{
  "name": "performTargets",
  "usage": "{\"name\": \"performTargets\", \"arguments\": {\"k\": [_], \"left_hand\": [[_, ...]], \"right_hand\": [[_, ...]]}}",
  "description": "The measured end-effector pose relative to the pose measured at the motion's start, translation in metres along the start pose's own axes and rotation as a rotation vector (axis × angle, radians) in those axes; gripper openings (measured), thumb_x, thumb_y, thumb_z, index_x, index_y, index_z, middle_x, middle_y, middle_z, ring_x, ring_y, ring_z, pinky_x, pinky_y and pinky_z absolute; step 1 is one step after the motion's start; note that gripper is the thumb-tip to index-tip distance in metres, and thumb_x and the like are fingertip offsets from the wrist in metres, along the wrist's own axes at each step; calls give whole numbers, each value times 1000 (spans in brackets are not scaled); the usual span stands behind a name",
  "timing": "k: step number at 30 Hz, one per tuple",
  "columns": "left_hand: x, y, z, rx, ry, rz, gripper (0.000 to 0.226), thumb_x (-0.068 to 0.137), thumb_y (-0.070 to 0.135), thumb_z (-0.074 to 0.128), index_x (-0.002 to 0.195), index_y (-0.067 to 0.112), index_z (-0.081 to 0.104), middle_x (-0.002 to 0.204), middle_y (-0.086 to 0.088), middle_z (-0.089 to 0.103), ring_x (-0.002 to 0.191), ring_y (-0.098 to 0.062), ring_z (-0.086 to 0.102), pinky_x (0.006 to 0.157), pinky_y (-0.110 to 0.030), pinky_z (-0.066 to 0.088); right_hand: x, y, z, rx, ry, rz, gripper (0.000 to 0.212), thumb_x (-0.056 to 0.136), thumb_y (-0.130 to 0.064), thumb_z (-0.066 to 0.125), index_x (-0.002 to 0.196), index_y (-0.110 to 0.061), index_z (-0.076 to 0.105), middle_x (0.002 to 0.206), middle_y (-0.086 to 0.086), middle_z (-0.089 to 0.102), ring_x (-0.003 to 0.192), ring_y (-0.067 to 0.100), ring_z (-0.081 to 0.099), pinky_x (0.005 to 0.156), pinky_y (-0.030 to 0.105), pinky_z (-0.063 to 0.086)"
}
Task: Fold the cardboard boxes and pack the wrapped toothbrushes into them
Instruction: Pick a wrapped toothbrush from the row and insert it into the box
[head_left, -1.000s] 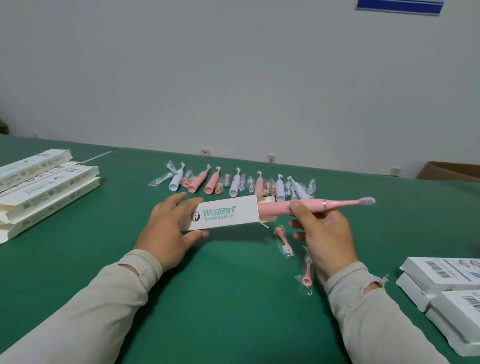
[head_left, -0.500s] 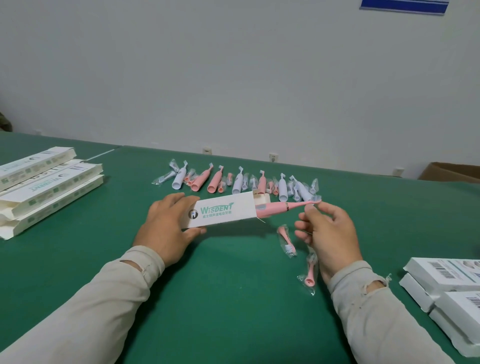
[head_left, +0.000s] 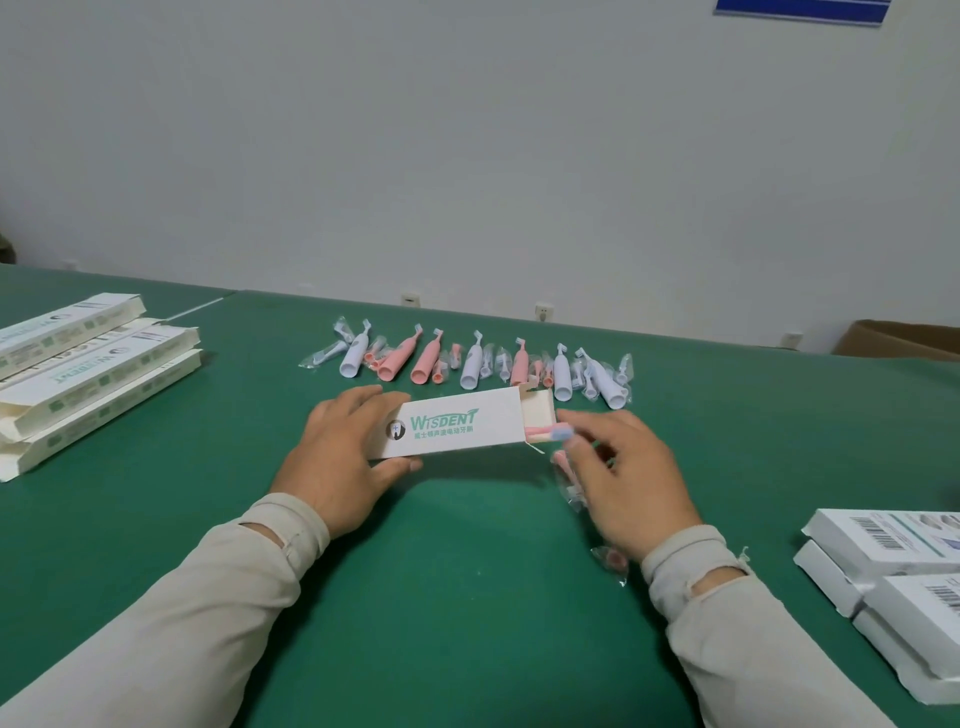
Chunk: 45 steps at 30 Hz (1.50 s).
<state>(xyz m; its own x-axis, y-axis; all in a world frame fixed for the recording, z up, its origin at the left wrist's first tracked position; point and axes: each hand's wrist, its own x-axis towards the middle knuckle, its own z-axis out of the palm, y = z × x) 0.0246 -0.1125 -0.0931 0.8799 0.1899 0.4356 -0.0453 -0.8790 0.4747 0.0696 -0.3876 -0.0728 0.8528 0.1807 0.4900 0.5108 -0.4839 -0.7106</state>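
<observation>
A: How are the 2 hands placed?
B: The left hand (head_left: 349, 457) grips the box (head_left: 457, 425), thumb underneath, fingers curled over the top.
A: The right?
B: The right hand (head_left: 631, 486) hangs relaxed, fingers loosely spread.

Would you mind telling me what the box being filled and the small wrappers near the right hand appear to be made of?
The box looks like thin matte white cardboard: printed face, creased open end flap. The wrappers look like clear glossy plastic film: crinkled, with pink parts showing through. Both are judged by look only.
</observation>
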Motion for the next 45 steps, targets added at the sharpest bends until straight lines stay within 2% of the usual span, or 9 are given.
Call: {"name": "performTargets", "arguments": {"k": [4, 15, 27, 32, 35, 37, 39, 41, 45], "left_hand": [[0, -1, -1, 1, 13, -18, 64, 83, 42, 76, 140, 37, 48, 148, 8, 41, 132, -23, 32, 109, -43, 34], [0, -2, 0, 2, 11, 12, 66, 82, 44, 76, 141, 35, 48, 147, 9, 42, 134, -22, 33, 112, -45, 34], [-1, 2, 0, -41, -34, 64, 64, 78, 40, 79, 134, 39, 49, 134, 17, 48, 126, -17, 40, 105, -43, 40], [-1, 2, 0, -70, -9, 74, 59, 79, 35, 80, 131, 39, 52, 125, 18, 50, 120, -18, 44, 103, -43, 40], [-1, 3, 1, -102, 4, 84, 59, 78, 33, 81, 130, 38, 53, 123, 17, 51, 119, -20, 46, 103, -41, 39], [-1, 3, 1, -125, 11, 93, 60, 78, 31, 82, 131, 36, 54, 122, 16, 51, 118, -20, 46, 104, -40, 38], [-1, 3, 0, -135, 11, 105, 60, 77, 30, 83, 130, 36, 55, 121, 14, 53, 117, -21, 48, 105, -42, 39], [0, 3, 0, -132, 30, 107, 60, 77, 27, 84, 129, 36, 56, 119, 14, 54, 116, -22, 49, 104, -43, 39], [2, 1, 1, -95, 88, 32, 61, 77, 28, 83, 132, 31, 56, 123, 6, 59, 118, -27, 48, 103, -45, 40]], "right_hand": [[-2, -3, 7, -74, -11, -18, 32, 98, -20, 58, 126, -33, 65, 98, -19, 55, 90, -7, 51, 76, 0, 36], [-8, -9, 12, 114, -106, -56, 35, 96, -7, 58, 104, -39, 68, 111, -24, 55, 97, -8, 55, 81, 0, 37], [-10, -14, 16, 349, -118, 99, 21, 94, -14, 61, 97, -35, 60, 84, -4, 65, 67, 9, 61, 63, 14, 48], [-7, -18, 13, 545, -86, 183, 21, 102, -18, 52, 114, -32, 60, 112, -7, 68, 88, 7, 73, 69, 14, 51], [-7, -15, 11, 468, -140, 179, 40, 99, -16, 59, 138, -25, 52, 131, 1, 61, 76, -4, 65, 65, 15, 50], [-6, -13, 9, 419, -154, 159, 49, 98, -18, 62, 144, -20, 48, 138, -2, 58, 88, -1, 67, 84, 23, 55], [-6, -14, 7, 372, -180, 135, 51, 97, -21, 64, 145, -23, 48, 135, -9, 60, 98, 1, 66, 93, 24, 53], [-3, -15, 2, 367, -190, 116, 46, 96, -21, 64, 139, -35, 52, 120, -9, 65, 84, -3, 65, 76, 13, 51], [10, -1, -27, 126, 139, 219, 23, 94, -16, 60, 105, -35, 63, 96, -7, 69, 76, 10, 68, 71, 22, 55]]}}
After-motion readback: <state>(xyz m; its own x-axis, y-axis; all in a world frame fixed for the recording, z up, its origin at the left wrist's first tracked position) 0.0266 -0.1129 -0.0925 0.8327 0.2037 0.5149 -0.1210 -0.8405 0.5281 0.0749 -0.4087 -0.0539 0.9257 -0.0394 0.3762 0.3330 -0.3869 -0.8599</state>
